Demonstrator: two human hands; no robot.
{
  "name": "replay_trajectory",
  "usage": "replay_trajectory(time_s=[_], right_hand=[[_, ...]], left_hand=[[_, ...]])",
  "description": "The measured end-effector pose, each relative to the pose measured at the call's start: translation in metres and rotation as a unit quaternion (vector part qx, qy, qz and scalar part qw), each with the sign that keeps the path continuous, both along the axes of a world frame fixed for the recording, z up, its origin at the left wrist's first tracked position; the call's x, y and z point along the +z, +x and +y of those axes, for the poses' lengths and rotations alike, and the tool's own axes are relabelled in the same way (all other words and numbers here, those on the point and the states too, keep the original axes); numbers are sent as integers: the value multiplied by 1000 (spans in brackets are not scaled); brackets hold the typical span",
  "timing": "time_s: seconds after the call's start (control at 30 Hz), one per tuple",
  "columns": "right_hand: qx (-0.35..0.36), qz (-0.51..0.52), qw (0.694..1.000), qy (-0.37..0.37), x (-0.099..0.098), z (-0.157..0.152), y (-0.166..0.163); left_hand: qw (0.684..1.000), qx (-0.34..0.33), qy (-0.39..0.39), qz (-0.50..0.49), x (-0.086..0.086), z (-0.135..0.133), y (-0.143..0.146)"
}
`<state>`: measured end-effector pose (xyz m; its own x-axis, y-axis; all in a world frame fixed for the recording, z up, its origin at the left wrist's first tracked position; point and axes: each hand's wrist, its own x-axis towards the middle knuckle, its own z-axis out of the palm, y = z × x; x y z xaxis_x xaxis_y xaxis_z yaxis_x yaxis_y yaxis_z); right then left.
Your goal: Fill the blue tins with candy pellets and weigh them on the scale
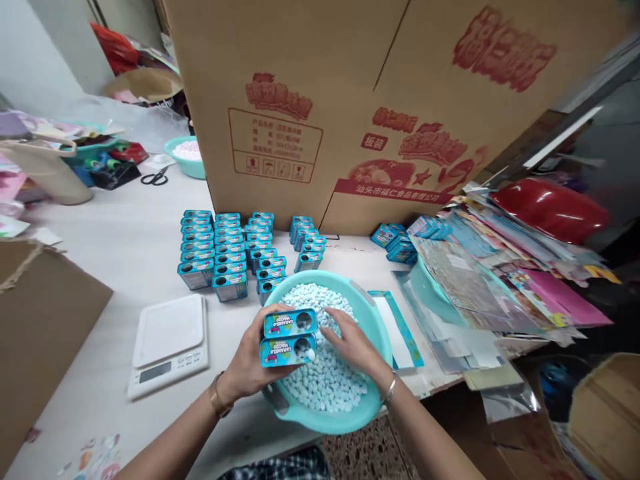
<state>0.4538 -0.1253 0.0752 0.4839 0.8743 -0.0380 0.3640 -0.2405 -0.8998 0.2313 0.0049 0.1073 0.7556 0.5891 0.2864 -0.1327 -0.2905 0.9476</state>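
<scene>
Two small blue candy boxes [287, 337] lie side by side in my left hand [249, 357], with the fingers wrapped around them. Each has a round dark hole in its printed face, and a pale candy sits at the hole of the nearer one. The boxes are tilted over a turquoise basin [383, 333] of small pale blue candies [327, 387]. My right hand [353, 340] is over the candies, just right of the boxes, with thumb and forefinger apart. I see nothing held in it; its other fingers are partly hidden.
Rows of similar boxes [230, 260] stand behind the basin, before a large carton [310, 120]. A white scale [170, 340] is at left, beside an open carton [45, 333]. Scissors [155, 177] lie farther back. Plastic packaging [465, 280] is piled at right.
</scene>
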Motion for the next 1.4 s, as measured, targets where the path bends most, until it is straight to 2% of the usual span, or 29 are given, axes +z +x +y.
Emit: replay_trajectory(time_s=[0.07,0.13,0.33,0.4,0.57,0.67,0.73,0.8,0.83,0.87,0.93,0.97,1.03,1.17,1.27,1.33,1.4], right_hand=[[88,-101,989,-60,-6,-2,-8],[138,-171,971,-97,-5,-3,-19],[194,-282,924,-169,-2,-6,-42],[192,-311,910,-195,-6,-6,-48],[207,-292,911,-207,-13,-4,-55],[206,-221,936,-183,-10,-4,-48],[176,-107,968,-144,-6,-4,-39],[106,72,984,-125,0,-4,-28],[58,177,976,-117,4,-4,-23],[7,278,955,-101,8,-4,-19],[-81,440,893,-45,19,-5,-12],[-109,490,865,-7,26,-6,-10],[-146,529,833,67,40,-5,-9],[-240,526,796,182,62,3,-20],[-332,504,751,269,70,16,-36],[-367,454,748,317,71,24,-45],[-364,394,771,342,72,29,-51]], left_hand=[[1000,-2,-20,-7,3,1,-6],[999,-10,-43,-3,5,4,-12],[983,-73,-170,-2,9,7,-23],[978,-95,-184,3,13,6,-24],[979,-139,-150,3,31,9,-43],[983,-153,-102,-5,40,16,-63],[986,-144,-86,-4,44,19,-71],[988,-122,-91,5,44,20,-72],[989,-112,-98,14,44,19,-69],[989,-102,-106,25,43,18,-63],[989,-84,-107,52,41,14,-45],[991,-76,-90,66,39,12,-34],[994,-57,-22,86,34,6,-10],[984,-25,138,108,18,-5,32],[971,-20,194,140,7,-12,50],[967,-18,205,151,2,-16,56],[967,-16,207,145,-1,-18,58]])
